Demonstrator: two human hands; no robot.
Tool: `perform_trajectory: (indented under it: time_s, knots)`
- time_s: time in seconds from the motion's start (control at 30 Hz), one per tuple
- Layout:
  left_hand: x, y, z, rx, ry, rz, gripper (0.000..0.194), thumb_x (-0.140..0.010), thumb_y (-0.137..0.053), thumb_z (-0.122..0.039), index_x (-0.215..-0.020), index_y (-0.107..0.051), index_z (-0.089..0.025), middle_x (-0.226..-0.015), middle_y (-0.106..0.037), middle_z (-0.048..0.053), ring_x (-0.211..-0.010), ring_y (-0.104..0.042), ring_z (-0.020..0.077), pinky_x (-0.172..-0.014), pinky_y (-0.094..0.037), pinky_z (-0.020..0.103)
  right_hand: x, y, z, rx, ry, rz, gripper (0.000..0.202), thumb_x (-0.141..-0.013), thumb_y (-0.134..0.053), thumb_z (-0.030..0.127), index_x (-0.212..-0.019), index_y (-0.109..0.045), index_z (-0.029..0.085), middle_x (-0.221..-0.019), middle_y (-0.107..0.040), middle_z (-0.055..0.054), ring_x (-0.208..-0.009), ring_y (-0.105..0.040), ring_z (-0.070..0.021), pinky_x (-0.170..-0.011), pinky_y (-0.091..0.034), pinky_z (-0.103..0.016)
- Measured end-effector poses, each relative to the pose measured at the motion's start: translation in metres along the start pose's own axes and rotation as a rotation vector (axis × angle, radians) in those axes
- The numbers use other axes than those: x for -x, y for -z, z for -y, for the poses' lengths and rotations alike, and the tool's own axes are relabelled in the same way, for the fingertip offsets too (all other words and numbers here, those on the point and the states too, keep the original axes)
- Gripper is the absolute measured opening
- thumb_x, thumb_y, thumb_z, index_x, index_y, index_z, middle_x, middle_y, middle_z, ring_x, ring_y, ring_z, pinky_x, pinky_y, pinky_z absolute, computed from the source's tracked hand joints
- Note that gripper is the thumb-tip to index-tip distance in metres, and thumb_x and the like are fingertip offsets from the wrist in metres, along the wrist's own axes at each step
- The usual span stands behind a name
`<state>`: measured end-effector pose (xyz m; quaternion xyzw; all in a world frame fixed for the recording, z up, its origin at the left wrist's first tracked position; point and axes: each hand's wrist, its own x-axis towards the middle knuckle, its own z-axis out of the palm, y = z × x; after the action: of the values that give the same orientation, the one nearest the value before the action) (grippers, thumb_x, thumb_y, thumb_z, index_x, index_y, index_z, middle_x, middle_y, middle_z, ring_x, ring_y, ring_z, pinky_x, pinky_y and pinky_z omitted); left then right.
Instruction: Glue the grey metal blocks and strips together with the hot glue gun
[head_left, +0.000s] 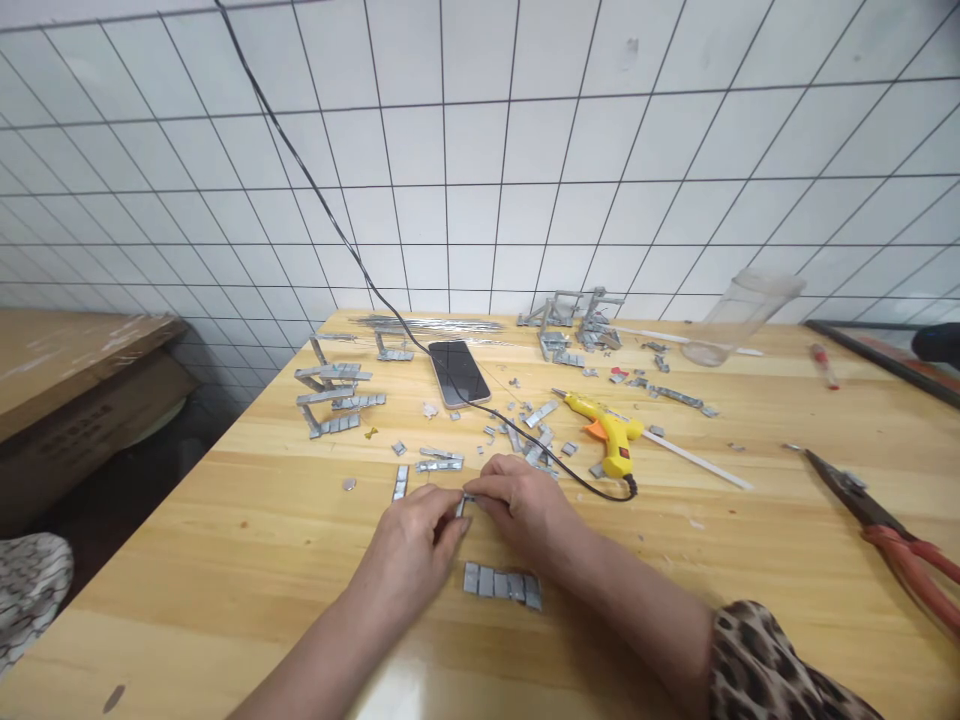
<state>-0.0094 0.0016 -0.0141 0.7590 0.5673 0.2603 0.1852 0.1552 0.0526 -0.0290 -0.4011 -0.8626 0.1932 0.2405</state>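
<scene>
Both hands meet at the middle of the table, fingertips almost touching. Between thumb and fingers, my left hand (421, 532) pinches a small grey strip piece (462, 506). My right hand (525, 508) is closed on the upper end of the same piece, whose far side its fingers hide. Just below the hands lies a row of grey flat segments (501, 583) joined side by side. A shorter segmented strip (401, 483) rests beyond my left hand, near a pair of narrow grey strips (440, 460).
A yellow glue gun (616, 445) lies right of centre, its black cable (330, 215) crossing a phone (457, 372). Grey bracket-like assemblies (330, 400) stand at left, more (559, 330) at back. Red-handled snips (885, 530) and a tilted clear jar (739, 320) are at right.
</scene>
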Motion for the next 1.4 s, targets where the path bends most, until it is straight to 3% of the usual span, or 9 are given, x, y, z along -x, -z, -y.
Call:
perform_trajectory:
  time_s: [0.23,0.33,0.47,0.57,0.67,0.8,1.0,1.4]
  knots:
    - [0.002,-0.001,0.001,-0.009,0.001,-0.016,0.012,-0.08,-0.052,-0.012,-0.076,-0.062,-0.017,-0.068,-0.06,0.002,-0.064,-0.057,0.0166,-0.06,-0.044,0.026,0.001,0.003,0.004,0.026,-0.039,0.028,0.046,-0.075,-0.057,0.002,-0.117,-0.06,0.021,-0.093,-0.069,-0.006,-0.091,-0.061,-0.022,-0.08,-0.047,-0.033]
    - [0.001,-0.001,0.001,-0.017,-0.008,-0.022,0.013,-0.08,-0.052,-0.012,-0.08,-0.064,-0.018,-0.068,-0.062,0.002,-0.064,-0.058,0.0169,-0.06,-0.045,0.026,0.0,0.01,0.004,0.03,-0.044,0.048,0.05,-0.074,-0.058,0.003,-0.12,-0.057,0.022,-0.099,-0.069,-0.006,-0.094,-0.061,-0.0214,-0.082,-0.046,-0.033]
    - [0.0,-0.002,0.002,-0.02,-0.01,-0.04,0.015,-0.08,-0.053,-0.012,-0.085,-0.066,-0.018,-0.068,-0.062,0.002,-0.063,-0.059,0.0169,-0.06,-0.045,0.027,0.002,0.034,-0.004,0.055,-0.079,0.073,0.039,-0.073,-0.059,0.005,-0.109,-0.064,0.02,-0.105,-0.068,-0.009,-0.094,-0.061,-0.0224,-0.079,-0.047,-0.033]
    - [0.0,-0.003,0.003,-0.018,-0.018,-0.049,0.016,-0.08,-0.053,-0.012,-0.085,-0.066,-0.018,-0.068,-0.063,0.002,-0.062,-0.058,0.0165,-0.059,-0.045,0.027,0.008,0.054,-0.012,0.086,-0.163,0.079,0.022,-0.074,-0.057,0.008,-0.087,-0.07,0.021,-0.087,-0.071,-0.006,-0.075,-0.064,-0.0209,-0.063,-0.046,-0.03]
    - [0.0,-0.003,0.004,-0.015,-0.026,-0.051,0.015,-0.08,-0.053,-0.012,-0.085,-0.067,-0.018,-0.068,-0.063,0.002,-0.063,-0.059,0.0167,-0.059,-0.045,0.027,0.015,0.062,-0.017,0.098,-0.216,0.086,0.021,-0.074,-0.054,0.007,-0.074,-0.07,0.022,-0.075,-0.072,-0.003,-0.067,-0.063,-0.0186,-0.058,-0.044,-0.026]
    - [0.001,-0.003,0.005,-0.011,-0.028,-0.049,0.015,-0.08,-0.053,-0.014,-0.087,-0.066,-0.017,-0.068,-0.063,0.002,-0.064,-0.059,0.017,-0.06,-0.046,0.027,0.018,0.055,-0.018,0.086,-0.207,0.109,0.021,-0.07,-0.057,0.006,-0.072,-0.07,0.022,-0.07,-0.07,-0.001,-0.065,-0.062,-0.0176,-0.057,-0.043,-0.025]
    - [0.001,-0.003,0.004,0.001,-0.032,-0.061,0.016,-0.08,-0.053,-0.015,-0.089,-0.066,-0.018,-0.069,-0.064,0.002,-0.064,-0.06,0.0166,-0.058,-0.046,0.026,0.015,0.043,-0.014,0.047,-0.129,0.108,0.023,-0.076,-0.054,0.005,-0.072,-0.07,0.022,-0.074,-0.071,-0.002,-0.07,-0.063,-0.0172,-0.063,-0.044,-0.025]
    - [0.001,-0.004,0.005,-0.005,-0.025,-0.058,0.014,-0.079,-0.054,-0.014,-0.086,-0.066,-0.018,-0.069,-0.064,0.002,-0.064,-0.06,0.0164,-0.058,-0.045,0.025,0.014,0.038,-0.015,0.01,-0.087,0.122,0.026,-0.077,-0.053,0.003,-0.072,-0.071,0.021,-0.073,-0.071,-0.001,-0.07,-0.064,-0.0164,-0.065,-0.046,-0.024]
